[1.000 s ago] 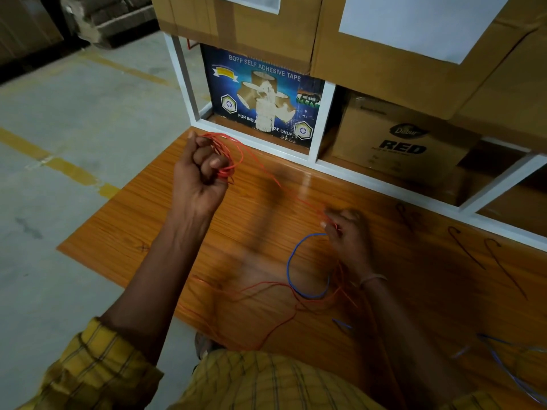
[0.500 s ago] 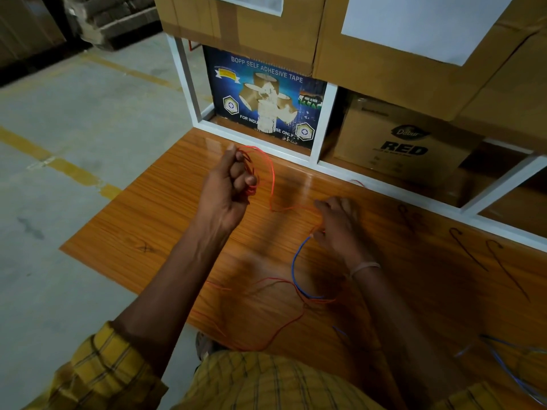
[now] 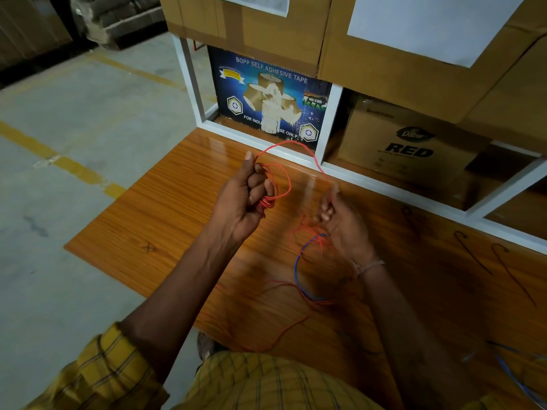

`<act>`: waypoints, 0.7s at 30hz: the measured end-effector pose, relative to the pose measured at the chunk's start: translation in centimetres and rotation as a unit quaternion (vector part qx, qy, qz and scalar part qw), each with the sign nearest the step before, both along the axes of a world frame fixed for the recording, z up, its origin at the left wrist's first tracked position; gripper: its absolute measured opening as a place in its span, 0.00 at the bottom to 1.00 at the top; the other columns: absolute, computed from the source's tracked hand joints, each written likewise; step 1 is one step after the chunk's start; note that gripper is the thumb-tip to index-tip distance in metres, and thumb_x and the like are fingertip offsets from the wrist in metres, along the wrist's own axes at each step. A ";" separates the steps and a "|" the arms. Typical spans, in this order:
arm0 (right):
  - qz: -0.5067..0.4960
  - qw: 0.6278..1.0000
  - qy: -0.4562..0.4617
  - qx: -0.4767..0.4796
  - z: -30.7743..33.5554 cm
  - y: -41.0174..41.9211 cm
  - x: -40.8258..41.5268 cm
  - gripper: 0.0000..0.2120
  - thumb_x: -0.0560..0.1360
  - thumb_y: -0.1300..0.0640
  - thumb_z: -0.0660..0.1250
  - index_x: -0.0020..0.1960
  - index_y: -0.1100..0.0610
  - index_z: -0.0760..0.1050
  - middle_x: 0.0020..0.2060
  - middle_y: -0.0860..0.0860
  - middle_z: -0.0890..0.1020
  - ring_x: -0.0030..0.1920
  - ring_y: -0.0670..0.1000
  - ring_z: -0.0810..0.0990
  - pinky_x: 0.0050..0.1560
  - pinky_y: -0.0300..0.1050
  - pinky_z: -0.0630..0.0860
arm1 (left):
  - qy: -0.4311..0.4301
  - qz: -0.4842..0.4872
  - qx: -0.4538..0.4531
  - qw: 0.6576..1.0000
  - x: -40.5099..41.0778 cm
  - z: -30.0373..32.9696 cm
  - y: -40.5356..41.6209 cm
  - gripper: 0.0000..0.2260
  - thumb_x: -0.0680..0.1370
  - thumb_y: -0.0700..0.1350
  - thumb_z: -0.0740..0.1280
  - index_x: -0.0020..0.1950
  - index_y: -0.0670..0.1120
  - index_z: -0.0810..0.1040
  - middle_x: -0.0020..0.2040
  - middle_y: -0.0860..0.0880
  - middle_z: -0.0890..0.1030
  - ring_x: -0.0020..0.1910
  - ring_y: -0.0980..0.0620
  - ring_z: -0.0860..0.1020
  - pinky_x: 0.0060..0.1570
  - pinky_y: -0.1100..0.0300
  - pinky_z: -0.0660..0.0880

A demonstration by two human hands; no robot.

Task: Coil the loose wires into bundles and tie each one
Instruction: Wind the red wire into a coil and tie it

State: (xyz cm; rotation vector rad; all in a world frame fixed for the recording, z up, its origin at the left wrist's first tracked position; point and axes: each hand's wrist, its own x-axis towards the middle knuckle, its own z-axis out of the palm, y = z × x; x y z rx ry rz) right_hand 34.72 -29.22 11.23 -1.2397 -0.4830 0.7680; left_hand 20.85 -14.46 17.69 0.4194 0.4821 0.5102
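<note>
Nearest the camera, a yellow checked sleeve (image 3: 88, 368) and shirt front are seen, and slack red wire (image 3: 275, 340) is trailed across the near edge of the wooden counter (image 3: 154, 232). A little further in, a loop of blue wire (image 3: 299, 273) lies on the counter, crossed by red strands just below the right wrist. A second run of blue wire (image 3: 515, 377) is seen at the near right corner, well apart from the hands.

Above the counter, a small coil of red wire (image 3: 266, 199) is clenched in the left hand (image 3: 239, 199), fingers curled shut around it. From that coil the free strand is arched up and over to the right hand (image 3: 340, 220), where it appears to be pinched between thumb and fingers — motion blur leaves the exact grip uncertain.

The likely trouble lies in the crossing of red and blue: if the red is drawn in fast, the blue loop could be dragged along or snagged into the bundle. The clenched turns could also spring loose if the left fingers are eased before a tie is made.

By count: two hands, one red coil begun, two blue runs visible, none tied. Beyond, one adhesive tape carton (image 3: 269, 105) and one box marked RED (image 3: 411, 143) are shelved in a white frame (image 3: 328, 125).
</note>
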 end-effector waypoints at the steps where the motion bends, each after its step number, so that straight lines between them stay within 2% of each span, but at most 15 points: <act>1: -0.020 1.000 0.009 -0.001 0.0 0.3 0.4 0.23 0.78 0.36 0.59 0.36 0.53 0.67 0.29 0.48 0.62 0.29 0.45 0.62 0.35 0.41 0.67 | -0.012 -0.014 -0.006 1.000 0.0 0.0 -0.1 0.14 0.84 0.52 0.65 0.43 0.45 0.74 0.24 0.55 0.61 0.18 0.59 0.59 0.33 0.69 0.77; 3: -0.068 0.997 0.021 -0.027 0.1 0.8 0.7 0.27 0.75 0.29 0.58 0.35 0.51 0.64 0.29 0.49 0.59 0.27 0.46 0.59 0.29 0.41 0.61 | -0.038 -0.037 -0.016 0.998 0.0 0.1 -0.3 0.12 0.83 0.50 0.65 0.43 0.45 0.72 0.24 0.55 0.61 0.18 0.58 0.61 0.37 0.68 0.79; 5: -0.127 0.989 0.014 -0.079 0.0 1.3 0.6 0.27 0.75 0.27 0.59 0.33 0.49 0.64 0.28 0.47 0.59 0.26 0.47 0.57 0.26 0.42 0.55 | -0.063 -0.057 -0.027 0.996 0.0 0.1 -0.3 0.11 0.84 0.48 0.64 0.44 0.46 0.70 0.24 0.54 0.62 0.18 0.58 0.63 0.41 0.65 0.82; 7: -0.175 0.970 -0.102 -0.137 -0.6 1.4 0.5 0.27 0.79 0.34 0.63 0.29 0.49 0.64 0.26 0.43 0.60 0.27 0.46 0.57 0.28 0.45 0.54 | -0.073 -0.069 -0.043 0.994 -0.1 0.1 -0.1 0.10 0.83 0.45 0.64 0.43 0.45 0.71 0.24 0.54 0.62 0.18 0.57 0.64 0.43 0.62 0.83; 10: -0.163 0.922 -0.294 -0.191 -2.8 1.2 0.7 0.29 0.78 0.44 0.71 0.27 0.51 0.60 0.22 0.44 0.62 0.27 0.44 0.58 0.31 0.48 0.57 | -0.084 -0.062 -0.053 0.993 -0.1 0.7 -0.2 0.07 0.80 0.42 0.64 0.43 0.42 0.75 0.24 0.53 0.64 0.19 0.58 0.67 0.47 0.56 0.86; 12: -0.114 0.896 -0.368 -0.222 -3.8 1.3 0.7 0.27 0.76 0.45 0.73 0.26 0.50 0.63 0.23 0.45 0.67 0.25 0.45 0.62 0.31 0.48 0.60 | -0.098 -0.030 -0.030 0.994 0.0 1.0 -0.3 0.08 0.82 0.38 0.62 0.45 0.39 0.78 0.29 0.50 0.75 0.26 0.56 0.78 0.58 0.47 0.83; 13: -0.075 0.885 -0.399 -0.229 -3.9 1.3 0.5 0.25 0.75 0.44 0.74 0.26 0.49 0.65 0.23 0.45 0.68 0.25 0.44 0.63 0.31 0.49 0.62 | -0.109 -0.023 -0.011 0.994 0.2 0.9 -0.3 0.11 0.84 0.37 0.60 0.48 0.37 0.81 0.36 0.46 0.82 0.35 0.52 0.85 0.62 0.44 0.80; 14: -0.032 0.877 -0.424 -0.226 -3.7 1.2 0.1 0.24 0.73 0.45 0.74 0.26 0.48 0.65 0.23 0.45 0.68 0.26 0.44 0.64 0.31 0.49 0.64 | -0.117 -0.026 0.015 0.993 0.3 0.8 -0.3 0.14 0.86 0.38 0.58 0.51 0.34 0.83 0.47 0.40 0.86 0.47 0.47 0.88 0.65 0.42 0.77; 15: 0.013 0.872 -0.440 -0.214 -3.3 1.1 -0.3 0.24 0.73 0.46 0.76 0.26 0.47 0.66 0.22 0.45 0.68 0.26 0.43 0.65 0.31 0.48 0.65 | -0.117 -0.034 0.050 0.991 0.5 0.6 -0.2 0.16 0.87 0.38 0.56 0.56 0.33 0.83 0.56 0.37 0.85 0.57 0.44 0.86 0.68 0.43 0.76; 17: 0.087 0.869 -0.449 -0.188 -2.1 0.5 -1.0 0.22 0.73 0.50 0.78 0.27 0.49 0.69 0.23 0.45 0.69 0.27 0.42 0.67 0.32 0.45 0.66 | -0.087 -0.032 0.156 0.983 0.8 0.2 -0.5 0.16 0.88 0.38 0.54 0.67 0.32 0.77 0.67 0.36 0.81 0.67 0.42 0.81 0.71 0.47 0.75; 19: 0.130 0.875 -0.434 -0.170 -0.6 0.0 -1.7 0.19 0.74 0.50 0.78 0.30 0.55 0.74 0.25 0.50 0.73 0.28 0.42 0.71 0.34 0.44 0.69 | -0.004 -0.006 0.313 0.950 1.1 -0.8 -0.7 0.15 0.88 0.38 0.55 0.69 0.33 0.75 0.68 0.39 0.81 0.67 0.42 0.81 0.68 0.51 0.77; 20: 0.148 0.880 -0.420 -0.163 0.2 -0.3 -2.0 0.19 0.75 0.50 0.76 0.31 0.56 0.76 0.27 0.52 0.76 0.30 0.44 0.73 0.35 0.45 0.70 | 0.048 0.006 0.408 0.912 1.1 -1.3 -0.6 0.13 0.89 0.39 0.56 0.69 0.36 0.76 0.67 0.40 0.82 0.64 0.43 0.83 0.64 0.54 0.79; 21: 0.162 0.889 -0.400 -0.155 1.2 -0.6 -2.2 0.17 0.77 0.50 0.74 0.33 0.57 0.77 0.28 0.52 0.78 0.31 0.46 0.75 0.36 0.45 0.71 | 0.097 0.008 0.504 0.858 1.0 -2.0 -0.5 0.12 0.89 0.39 0.56 0.69 0.39 0.75 0.67 0.41 0.82 0.61 0.45 0.84 0.59 0.57 0.79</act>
